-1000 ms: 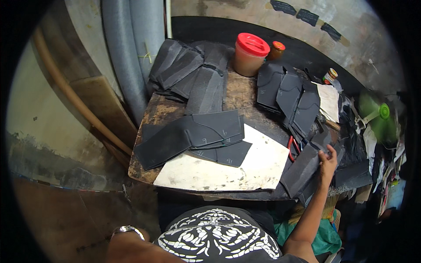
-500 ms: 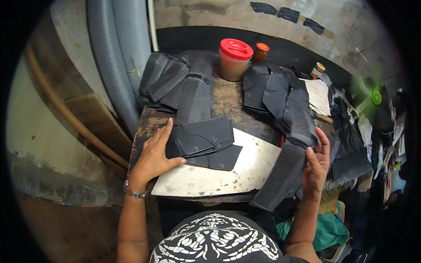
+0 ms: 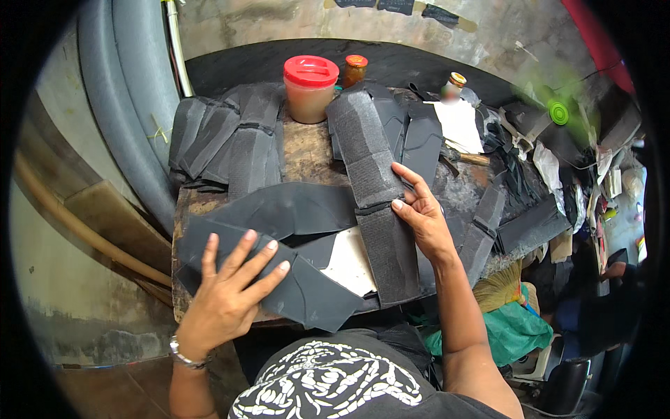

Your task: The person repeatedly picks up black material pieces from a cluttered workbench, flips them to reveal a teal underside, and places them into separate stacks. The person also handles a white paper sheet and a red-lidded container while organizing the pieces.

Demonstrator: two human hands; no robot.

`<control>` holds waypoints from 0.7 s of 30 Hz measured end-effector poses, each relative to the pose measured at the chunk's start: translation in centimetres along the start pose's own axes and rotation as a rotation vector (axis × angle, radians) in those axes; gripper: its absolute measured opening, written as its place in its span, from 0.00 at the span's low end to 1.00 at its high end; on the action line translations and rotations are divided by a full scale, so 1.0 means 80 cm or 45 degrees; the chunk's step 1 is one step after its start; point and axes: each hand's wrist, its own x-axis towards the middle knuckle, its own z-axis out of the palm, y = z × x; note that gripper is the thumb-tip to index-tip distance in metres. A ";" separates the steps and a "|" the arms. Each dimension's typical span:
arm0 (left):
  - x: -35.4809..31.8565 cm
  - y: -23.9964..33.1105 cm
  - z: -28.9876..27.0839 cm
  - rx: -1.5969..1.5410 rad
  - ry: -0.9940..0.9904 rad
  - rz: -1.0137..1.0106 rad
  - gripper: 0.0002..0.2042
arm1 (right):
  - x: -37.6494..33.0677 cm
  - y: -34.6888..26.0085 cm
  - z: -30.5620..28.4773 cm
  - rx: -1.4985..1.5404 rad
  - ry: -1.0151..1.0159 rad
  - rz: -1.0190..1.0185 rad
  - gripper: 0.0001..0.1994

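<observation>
Dark cut pieces (image 3: pixel 279 209) cover the worn bench (image 3: pixel 307 150); both hands lie flat, gripping nothing.

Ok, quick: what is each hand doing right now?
Left hand: open, fingers spread, pressed flat on a dark grey curved cut sheet piece.
Right hand: open, resting against a long dark grey textured strip, not gripping it.
</observation>
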 end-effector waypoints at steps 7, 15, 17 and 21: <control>-0.034 0.017 0.072 -0.103 0.515 -0.420 0.32 | 0.000 0.007 0.011 -0.061 0.103 0.174 0.32; -0.043 0.056 0.096 -1.930 1.142 -0.933 0.41 | 0.050 0.034 0.084 0.337 -0.290 0.064 0.26; -0.026 0.060 0.102 -2.175 1.267 -0.828 0.47 | 0.067 0.048 0.108 0.590 -0.446 0.246 0.22; -0.021 0.052 0.088 -2.489 1.241 -0.918 0.37 | 0.079 0.064 0.136 0.429 -0.477 0.284 0.21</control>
